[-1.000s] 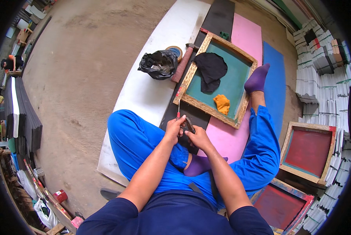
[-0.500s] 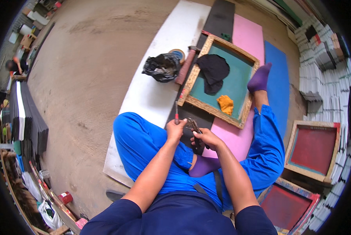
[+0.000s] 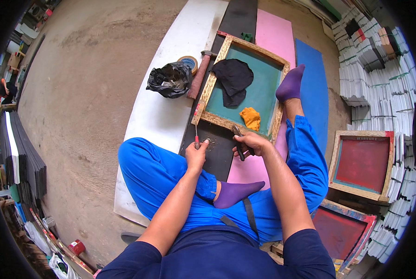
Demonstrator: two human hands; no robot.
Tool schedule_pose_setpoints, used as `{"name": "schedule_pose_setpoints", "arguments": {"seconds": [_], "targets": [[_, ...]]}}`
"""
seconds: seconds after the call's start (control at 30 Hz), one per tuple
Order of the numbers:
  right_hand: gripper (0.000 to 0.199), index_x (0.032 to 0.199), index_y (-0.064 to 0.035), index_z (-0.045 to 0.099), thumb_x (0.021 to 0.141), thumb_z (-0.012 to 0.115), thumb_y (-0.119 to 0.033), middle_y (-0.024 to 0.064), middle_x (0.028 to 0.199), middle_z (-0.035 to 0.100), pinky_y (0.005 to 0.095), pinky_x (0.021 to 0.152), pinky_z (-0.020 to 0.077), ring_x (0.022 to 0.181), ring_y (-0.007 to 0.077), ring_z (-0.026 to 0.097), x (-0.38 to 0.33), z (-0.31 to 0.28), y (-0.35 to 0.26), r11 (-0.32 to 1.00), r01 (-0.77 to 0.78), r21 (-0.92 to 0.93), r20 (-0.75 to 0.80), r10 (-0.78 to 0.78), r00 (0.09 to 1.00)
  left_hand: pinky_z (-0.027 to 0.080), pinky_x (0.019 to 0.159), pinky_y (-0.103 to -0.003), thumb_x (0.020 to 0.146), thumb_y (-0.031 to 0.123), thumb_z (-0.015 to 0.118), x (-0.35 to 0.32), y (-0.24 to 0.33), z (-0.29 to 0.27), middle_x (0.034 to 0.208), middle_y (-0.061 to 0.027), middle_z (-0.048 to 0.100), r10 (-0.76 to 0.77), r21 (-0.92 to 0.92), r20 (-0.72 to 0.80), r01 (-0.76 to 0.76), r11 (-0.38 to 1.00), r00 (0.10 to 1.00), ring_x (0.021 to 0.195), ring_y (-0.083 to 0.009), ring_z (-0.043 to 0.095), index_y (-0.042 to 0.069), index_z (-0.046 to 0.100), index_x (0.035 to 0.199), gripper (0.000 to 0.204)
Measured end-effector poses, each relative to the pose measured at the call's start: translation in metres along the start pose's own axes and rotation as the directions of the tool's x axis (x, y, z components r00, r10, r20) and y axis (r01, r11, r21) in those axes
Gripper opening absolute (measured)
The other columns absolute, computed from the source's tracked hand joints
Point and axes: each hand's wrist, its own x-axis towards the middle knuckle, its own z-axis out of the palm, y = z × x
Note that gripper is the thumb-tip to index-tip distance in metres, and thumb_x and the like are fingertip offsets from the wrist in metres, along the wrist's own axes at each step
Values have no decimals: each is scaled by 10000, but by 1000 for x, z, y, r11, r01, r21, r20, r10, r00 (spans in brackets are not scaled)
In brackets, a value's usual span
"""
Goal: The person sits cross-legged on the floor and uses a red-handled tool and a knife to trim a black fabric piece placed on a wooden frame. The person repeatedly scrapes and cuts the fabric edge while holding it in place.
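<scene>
The right hand [image 3: 252, 142] hides most of the pliers [image 3: 239, 139]; the tool [image 3: 196, 139] in the left hand [image 3: 196, 156] is too small to identify.

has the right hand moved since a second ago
Yes. The right hand, gripping pliers, has parted from the left hand and shifted toward the wooden frame, now near the orange cloth.

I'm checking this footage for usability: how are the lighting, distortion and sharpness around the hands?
Head view: soft, even daylight with only faint shadows and no glare; strong fisheye bending, so the white board curves and the corners go black; the left hand, right hand and wooden frame sit near the centre and look sharp; the rim stacks are compressed.
</scene>
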Motion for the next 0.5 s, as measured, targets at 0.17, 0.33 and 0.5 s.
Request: {"name": "schedule_pose_setpoints", "arguments": {"seconds": [0.17,0.33,0.5], "targets": [[407,1270,-52,504,1043,484,-389,199,1027,704,481,674,584,911,305,725,2,-6,-14,997,-70,-15,55,71,996,384,412,-286,859,314,776,1,2,2,552,14,527,-3,-3,8,3,1000,1000,438,-92,487,45,637,766,317],[373,1161,5,529,1038,502,-346,183,849,679,449,598,564,715,266,700,8,-14,-21,989,-141,51,122,134,983,376,412,-287,867,310,771,0,6,3,551,20,521,-19,-21,18,19,1000,1000,437,-91,479,41,639,778,312],[294,936,27,542,984,553,-263,141,665,622,384,421,485,511,227,623,8,21,-8,976,65,-210,-244,-116,963,346,398,-275,875,309,767,-1,13,7,551,28,491,-19,-40,8,19,999,1000,419,-82,445,47,631,790,308]]}}
